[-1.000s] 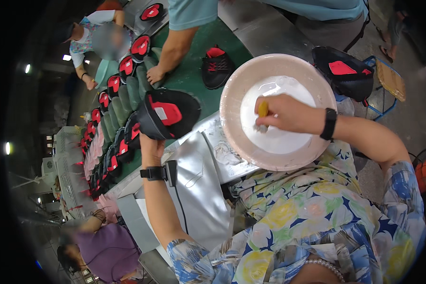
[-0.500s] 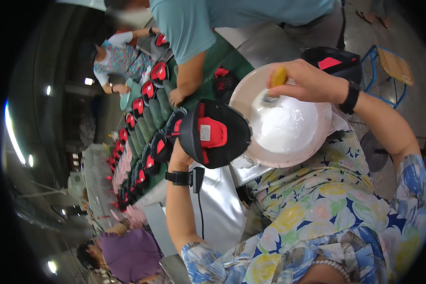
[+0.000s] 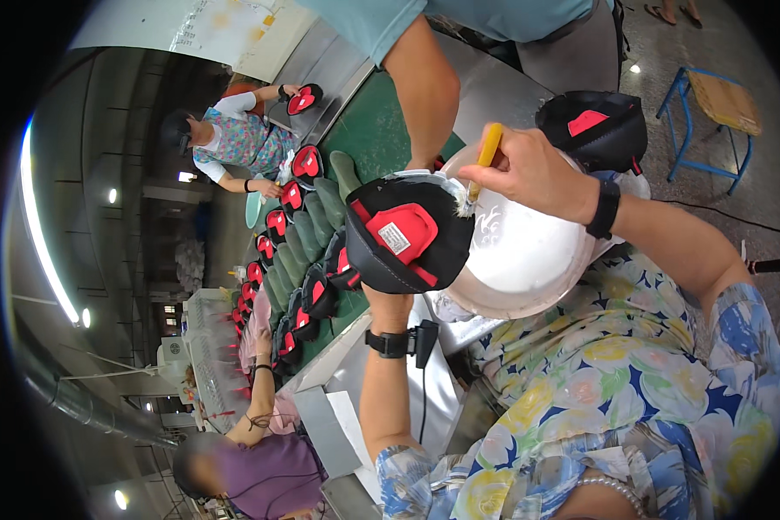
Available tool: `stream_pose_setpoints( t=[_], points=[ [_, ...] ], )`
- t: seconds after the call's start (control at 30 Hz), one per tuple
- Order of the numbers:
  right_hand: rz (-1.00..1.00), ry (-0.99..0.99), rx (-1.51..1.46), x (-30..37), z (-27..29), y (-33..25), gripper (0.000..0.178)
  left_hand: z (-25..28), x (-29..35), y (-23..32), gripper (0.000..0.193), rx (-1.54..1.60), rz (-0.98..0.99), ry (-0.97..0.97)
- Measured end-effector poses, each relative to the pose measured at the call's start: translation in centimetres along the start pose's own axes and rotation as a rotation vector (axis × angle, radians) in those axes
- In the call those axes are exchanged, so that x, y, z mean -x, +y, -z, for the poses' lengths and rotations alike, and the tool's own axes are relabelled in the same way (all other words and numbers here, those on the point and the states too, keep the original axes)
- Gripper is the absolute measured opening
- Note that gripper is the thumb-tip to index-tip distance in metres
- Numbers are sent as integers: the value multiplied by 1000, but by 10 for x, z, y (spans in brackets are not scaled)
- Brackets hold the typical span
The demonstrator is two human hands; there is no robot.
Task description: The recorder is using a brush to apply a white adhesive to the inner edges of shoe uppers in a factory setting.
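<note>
Nearest, the person's flowered clothing (image 3: 581, 390) fills the low right. At the near left, a co-worker in a purple shirt (image 3: 273, 477) stretches an arm toward pink pieces (image 3: 256, 322). The person's left hand (image 3: 388, 305) grips a black shoe upper (image 3: 420, 273) from below, its red lining and white label facing up; the upper is in the middle, overlapping the left side of a pale basin (image 3: 501, 306) in view. The right hand (image 3: 542, 178) is closed around a yellow-handled brush (image 3: 491, 143), its bristles against the upper's right edge, where white shows. White liquid (image 3: 533, 251) lies in the basin.

To the left, rows of red-lined uppers (image 3: 318, 296) and dark green foot-shaped pieces (image 3: 332, 201) run along a green table (image 3: 381, 108). Beyond the basin, to the right, sits another black upper (image 3: 611, 147), with a wooden-topped stool (image 3: 724, 100) further right. Farther off, a co-worker in a teal shirt (image 3: 368, 22) reaches down, the hand hidden; at the far left, another in a patterned vest (image 3: 250, 143) has one hand at an upper.
</note>
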State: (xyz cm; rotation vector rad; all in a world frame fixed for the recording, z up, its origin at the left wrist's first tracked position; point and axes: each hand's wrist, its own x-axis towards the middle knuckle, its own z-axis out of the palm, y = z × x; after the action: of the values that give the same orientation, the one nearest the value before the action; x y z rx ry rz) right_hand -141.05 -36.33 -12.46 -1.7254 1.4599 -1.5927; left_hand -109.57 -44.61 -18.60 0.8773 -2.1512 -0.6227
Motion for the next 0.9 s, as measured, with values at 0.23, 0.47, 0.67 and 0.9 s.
stream_pose_setpoints(
  t=[0.23, 0.47, 0.67, 0.9],
  points=[
    [-319, 61, -177, 14, -14, 8, 38, -27, 19, -20, 45, -39, 85, 215],
    [-471, -63, -452, 30, -24, 19, 37, -29, -2, -20, 44, -302, -175, 405],
    [-275, -7, -541, 30, -13, 15, 34, 0, -4, -27, 41, 340, 150, 369],
    [164, -45, -246, 26, -2, 1, 21, -16, 10, 37, 59, 1396, 890, -268]
  ],
)
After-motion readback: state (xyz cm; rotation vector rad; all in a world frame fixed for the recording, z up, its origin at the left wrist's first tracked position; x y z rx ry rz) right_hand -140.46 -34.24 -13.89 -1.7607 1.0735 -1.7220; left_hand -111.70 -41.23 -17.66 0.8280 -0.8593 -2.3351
